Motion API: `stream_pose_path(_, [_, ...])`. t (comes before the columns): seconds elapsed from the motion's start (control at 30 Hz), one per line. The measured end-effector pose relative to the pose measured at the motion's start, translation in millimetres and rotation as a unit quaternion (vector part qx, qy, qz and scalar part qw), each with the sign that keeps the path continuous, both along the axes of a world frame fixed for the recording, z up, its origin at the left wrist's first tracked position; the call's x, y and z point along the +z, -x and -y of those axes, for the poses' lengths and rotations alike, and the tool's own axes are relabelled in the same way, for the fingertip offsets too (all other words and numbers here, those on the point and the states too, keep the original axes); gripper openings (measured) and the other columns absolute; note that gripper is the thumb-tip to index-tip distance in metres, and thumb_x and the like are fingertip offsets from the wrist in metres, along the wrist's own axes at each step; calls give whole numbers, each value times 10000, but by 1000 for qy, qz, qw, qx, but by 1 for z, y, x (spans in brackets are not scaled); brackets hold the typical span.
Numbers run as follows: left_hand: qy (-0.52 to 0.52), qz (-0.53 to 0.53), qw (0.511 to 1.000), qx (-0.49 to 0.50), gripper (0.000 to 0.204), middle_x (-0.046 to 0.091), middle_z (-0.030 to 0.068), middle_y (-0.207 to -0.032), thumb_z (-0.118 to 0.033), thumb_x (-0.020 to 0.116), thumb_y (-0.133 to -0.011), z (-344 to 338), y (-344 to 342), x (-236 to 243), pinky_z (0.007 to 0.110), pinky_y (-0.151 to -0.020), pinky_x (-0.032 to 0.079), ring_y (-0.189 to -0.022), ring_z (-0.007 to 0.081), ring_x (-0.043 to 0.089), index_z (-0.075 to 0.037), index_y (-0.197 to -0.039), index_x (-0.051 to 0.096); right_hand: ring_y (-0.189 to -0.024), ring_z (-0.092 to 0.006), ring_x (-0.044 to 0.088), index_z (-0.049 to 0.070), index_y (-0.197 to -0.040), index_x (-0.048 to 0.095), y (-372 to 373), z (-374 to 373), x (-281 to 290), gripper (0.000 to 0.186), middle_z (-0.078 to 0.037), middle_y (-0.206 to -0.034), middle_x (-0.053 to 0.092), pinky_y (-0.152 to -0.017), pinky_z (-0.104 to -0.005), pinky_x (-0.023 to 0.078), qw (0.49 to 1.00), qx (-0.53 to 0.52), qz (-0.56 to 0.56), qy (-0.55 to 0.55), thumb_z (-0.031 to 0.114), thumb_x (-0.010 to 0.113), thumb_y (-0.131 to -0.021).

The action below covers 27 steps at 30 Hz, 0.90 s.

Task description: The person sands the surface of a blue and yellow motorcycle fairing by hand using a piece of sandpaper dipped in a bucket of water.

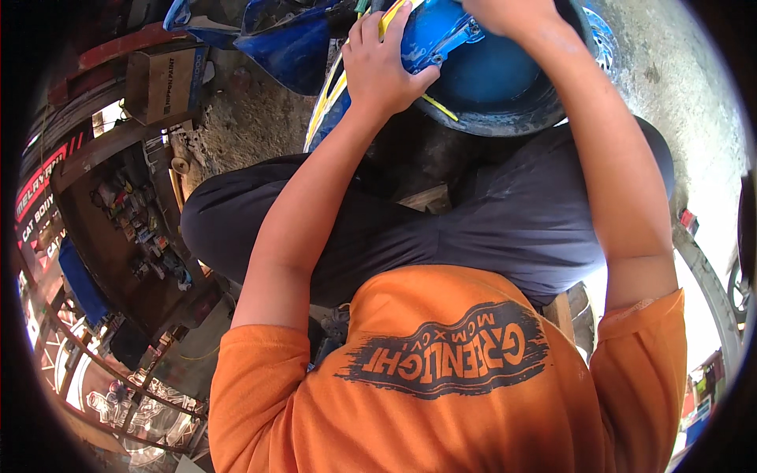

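Observation:
My left hand point(382, 59) is curled round a blue plastic panel point(422, 43) with yellow and white stripes, at the top middle of the head view, its thumb stretched along the surface. My right hand point(505, 14) is at the panel's upper right, its fingers partly cut off by the top edge, so their grip is unclear. Beneath the panel is a dark round basin point(516, 120) with a blue inside. A short yellow strip lies across the basin's left side.
Loose blue panels point(280, 51) and a cardboard box point(162, 83) lie at the upper left on rough concrete point(240, 122). A shelf point(138, 221) with small items is at left. My crossed legs in dark trousers point(512, 213) are below the basin.

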<state>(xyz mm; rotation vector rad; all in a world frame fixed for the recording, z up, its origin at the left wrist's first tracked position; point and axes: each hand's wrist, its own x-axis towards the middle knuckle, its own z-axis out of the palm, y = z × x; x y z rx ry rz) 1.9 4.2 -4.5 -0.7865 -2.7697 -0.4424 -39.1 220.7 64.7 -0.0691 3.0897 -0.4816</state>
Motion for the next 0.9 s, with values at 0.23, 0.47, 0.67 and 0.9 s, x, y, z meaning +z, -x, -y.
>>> stream_pose_path(0.23, [1, -8, 1000, -1, 962, 531, 173, -1361, -445, 832, -635, -1, 1, 1, 542, -1032, 435, -1276, 401, 499, -160, -1493, 502, -891, -423, 727, 52, -883, 777, 6, -6, 2, 216, -251, -896, 733, -811, -507, 573, 996, -60, -38, 45, 193, 617, -853])
stream_pose_path(0.47, [7, -2, 1000, 4, 957, 528, 178, -1365, -447, 832, -637, -1, 1, 0, 541, -1028, 436, -1275, 400, 500, -159, -1490, 507, -905, -416, 726, 50, -950, 767, 9, -5, 7, 226, -247, -917, 737, -839, -506, 566, 997, -64, -1, 53, 172, 596, -865])
stream_pose_path(0.67, [10, 5, 1000, 6, 951, 532, 175, -1370, -452, 829, -642, 1, 0, -1, 536, -1031, 433, -1278, 395, 502, -157, -1488, 511, -908, -425, 724, 75, -949, 765, -4, 7, 4, 213, -252, -929, 735, -831, -517, 563, 999, 25, 4, 34, 170, 596, -862])
stream_pose_path(0.9, [10, 1, 1000, 9, 960, 537, 175, -1365, -445, 831, -635, 1, 0, -1, 535, -1030, 432, -1272, 391, 508, -154, -1491, 508, -916, -420, 722, 98, -1087, 737, -1, 2, 0, 259, -229, -952, 739, -823, -516, 564, 999, 6, 5, 36, 174, 576, -899])
